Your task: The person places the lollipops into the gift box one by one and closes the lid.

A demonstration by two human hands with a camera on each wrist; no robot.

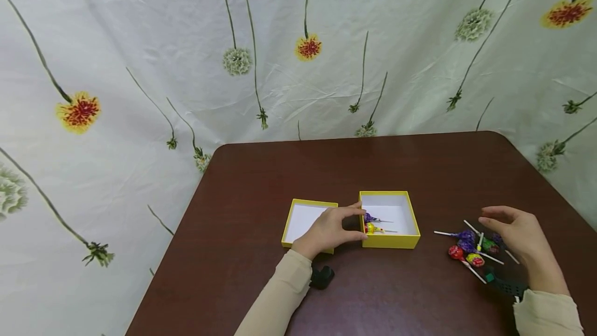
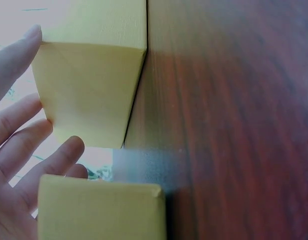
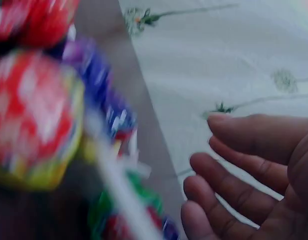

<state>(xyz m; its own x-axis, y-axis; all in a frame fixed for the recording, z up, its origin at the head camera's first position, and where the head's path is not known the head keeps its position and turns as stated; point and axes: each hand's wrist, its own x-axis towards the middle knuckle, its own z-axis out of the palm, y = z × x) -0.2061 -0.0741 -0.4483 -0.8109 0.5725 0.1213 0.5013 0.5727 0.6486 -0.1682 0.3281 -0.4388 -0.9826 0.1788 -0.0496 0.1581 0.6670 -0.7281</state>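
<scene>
My left hand (image 1: pixel 328 229) holds the left wall of an open yellow box (image 1: pixel 391 242), its thumb at the near corner and fingers at the far one. Inside the white interior lie a purple-wrapped lollipop (image 1: pixel 368 218) and a yellow-wrapped lollipop (image 1: pixel 371 228). To the right, my right hand (image 1: pixel 524 235) hovers beside a loose pile of lollipops, its fingers relaxed and gripping nothing. The pile includes a red lollipop (image 1: pixel 455 252), a red-and-yellow lollipop (image 3: pixel 31 120), a green lollipop (image 1: pixel 489 246) and purple ones. Part of the pile is hidden by the right hand.
A shallow yellow lid (image 1: pixel 303 218), white inside, lies left of the box, partly under my left hand and wrist. Everything rests on a dark brown table (image 1: pixel 261 180). A flower-printed cloth (image 1: pixel 280 92) hangs behind the table.
</scene>
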